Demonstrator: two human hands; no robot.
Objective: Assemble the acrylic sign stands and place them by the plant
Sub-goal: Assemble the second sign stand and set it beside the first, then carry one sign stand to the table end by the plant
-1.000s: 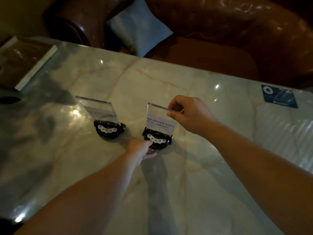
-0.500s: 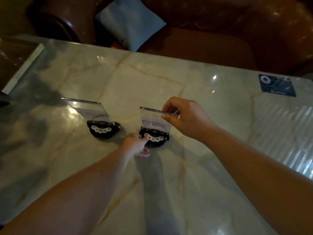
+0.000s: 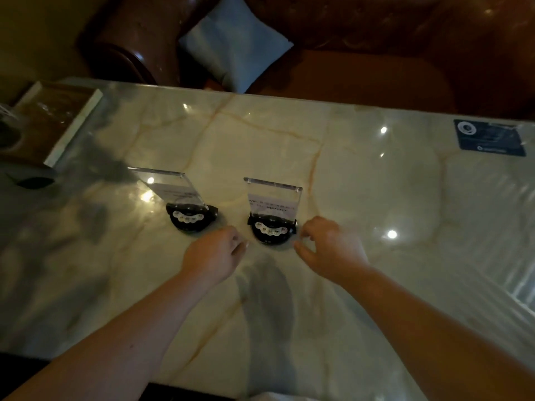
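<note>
Two acrylic sign stands stand upright on the marble table (image 3: 362,183). Each is a clear panel with a printed card, slotted into a black half-round base with white buttons. The left stand (image 3: 179,198) leans back to the left. The right stand (image 3: 272,209) faces me. My left hand (image 3: 212,256) hovers just in front and left of the right stand's base, fingers loosely curled, holding nothing. On the other side of that base my right hand (image 3: 330,250) hangs with its fingers spread, apart from the stand. No plant is visible, only a dark leaf (image 3: 34,182) at the left edge.
A thick book (image 3: 55,120) lies at the table's far left corner. A dark blue card (image 3: 489,137) lies flat at the far right. Behind the table is a brown leather sofa (image 3: 376,39) with a grey cushion (image 3: 234,44).
My right hand has let go of the right stand's panel top and dropped beside its base. My left hand has drawn back slightly from the base.
</note>
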